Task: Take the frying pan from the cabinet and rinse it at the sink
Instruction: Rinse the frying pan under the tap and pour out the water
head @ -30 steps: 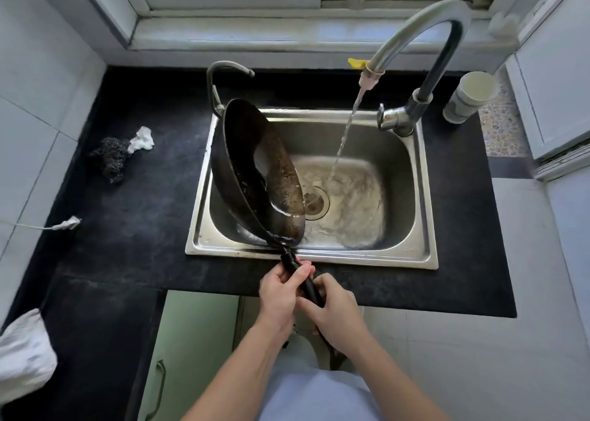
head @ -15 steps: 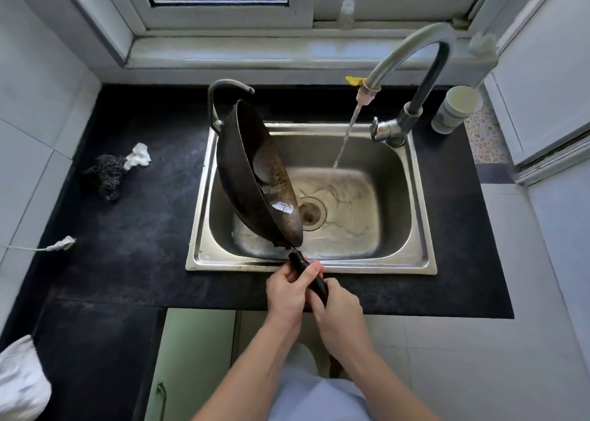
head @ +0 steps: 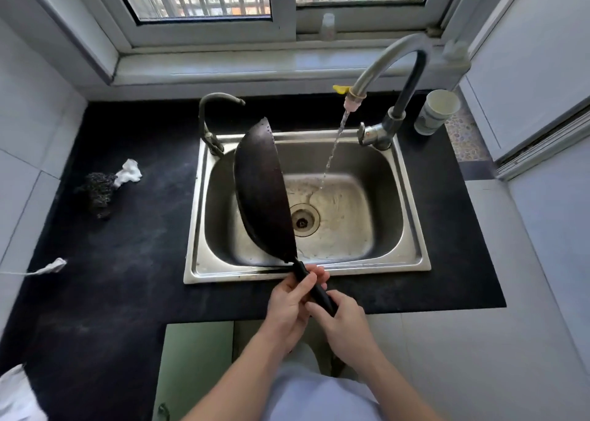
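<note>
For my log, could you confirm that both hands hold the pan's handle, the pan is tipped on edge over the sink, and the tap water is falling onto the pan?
One detail is off: the head view shows the water falling to the right of the pan, straight into the sink. The rest holds: left hand and right hand grip the handle.

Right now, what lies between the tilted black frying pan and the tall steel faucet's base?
Head view: the thin water stream, falling into the steel sink without touching the black frying pan.

Pan [head: 263, 194] in sink [head: 412, 229], left of stream [head: 332, 152]
</note>
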Available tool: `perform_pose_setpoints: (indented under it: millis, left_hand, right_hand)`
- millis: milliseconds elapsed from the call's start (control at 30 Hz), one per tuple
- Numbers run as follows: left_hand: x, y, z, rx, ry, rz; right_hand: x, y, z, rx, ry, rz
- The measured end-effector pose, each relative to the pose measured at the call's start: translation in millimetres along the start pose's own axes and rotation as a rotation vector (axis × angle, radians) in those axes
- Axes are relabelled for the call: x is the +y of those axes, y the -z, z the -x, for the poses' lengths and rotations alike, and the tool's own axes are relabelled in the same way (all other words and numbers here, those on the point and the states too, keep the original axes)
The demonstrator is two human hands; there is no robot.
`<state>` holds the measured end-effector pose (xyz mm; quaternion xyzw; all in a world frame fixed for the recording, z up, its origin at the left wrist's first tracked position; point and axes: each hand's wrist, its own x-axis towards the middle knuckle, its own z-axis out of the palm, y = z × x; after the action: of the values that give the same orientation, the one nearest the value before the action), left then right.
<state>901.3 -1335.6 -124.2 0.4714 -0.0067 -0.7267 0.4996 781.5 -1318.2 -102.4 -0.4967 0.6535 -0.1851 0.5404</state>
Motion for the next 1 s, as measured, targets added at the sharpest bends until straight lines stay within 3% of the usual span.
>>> perform_pose_setpoints:
  millis: [300, 567, 1000]
  left_hand:
    - [-1.3, -15.5, -3.3, 0.001, -0.036, -0.158]
    - [-0.1, -26.5, -8.0, 0.025, -0.075, -0.165]
    - [-2.8, -35.0, -10.9, -0.034, -0.083, -0.360]
  right_hand:
    - [-1.3, 15.3, 0.5, -0.132, -0.115, -0.176]
    - [0.9, 2.7, -6.5, 0.102, -0.070, 0.231]
    - [22.0, 19.6, -17.0, 0.177, 0.019, 0.194]
